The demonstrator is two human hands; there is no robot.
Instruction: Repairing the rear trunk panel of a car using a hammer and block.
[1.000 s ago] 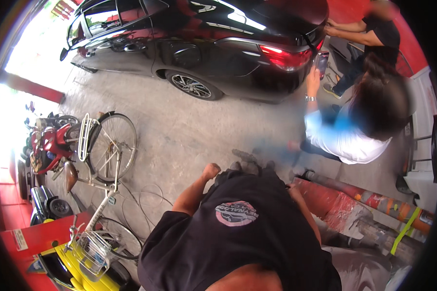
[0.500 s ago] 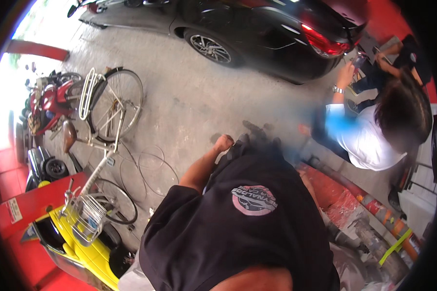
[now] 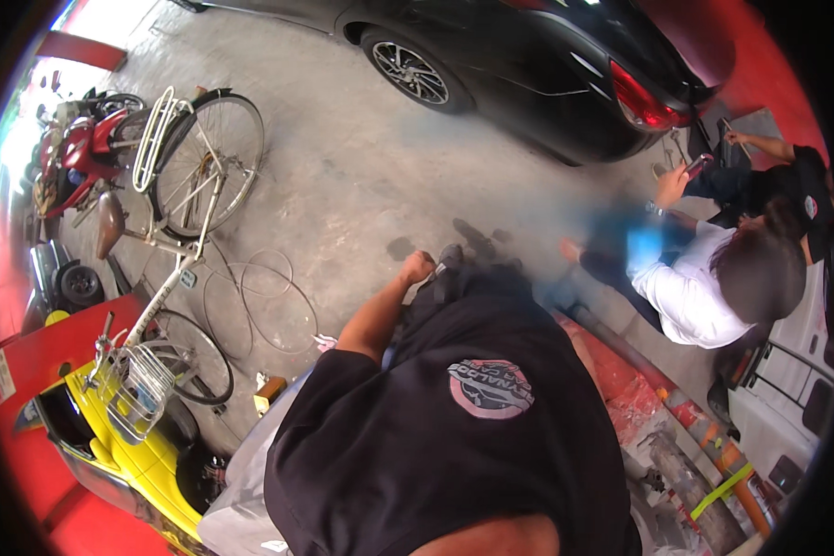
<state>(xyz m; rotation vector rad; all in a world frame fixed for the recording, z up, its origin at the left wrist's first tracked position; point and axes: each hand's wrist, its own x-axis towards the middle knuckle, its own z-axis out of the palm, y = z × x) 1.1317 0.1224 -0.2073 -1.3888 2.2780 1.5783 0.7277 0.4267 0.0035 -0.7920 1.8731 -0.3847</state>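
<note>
My left hand (image 3: pixel 420 267) rests by my left knee, loosely closed, with nothing visible in its fingers. Beneath it are my dark trousers and one dark shoe (image 3: pixel 449 256). A black shirt (image 3: pixel 408 435) with a round printed emblem covers my body and fills the lower middle of the head view. My right hand does not show; my body hides that side.
A white bicycle (image 3: pixel 172 286) with a wire basket stands at left, beside a red motorcycle (image 3: pixel 81 153) and a yellow vehicle (image 3: pixel 148 463). A black car (image 3: pixel 528 74) is parked ahead. At right, a person in white (image 3: pixel 686 292) holds a phone; another sits behind. Pipes (image 3: pixel 690 463) lie beside me.
The whole view has shifted: the bicycle sits farther left, and the car looks larger and farther right. My left hand stays by the knee. The person in white has lowered the phone slightly.
</note>
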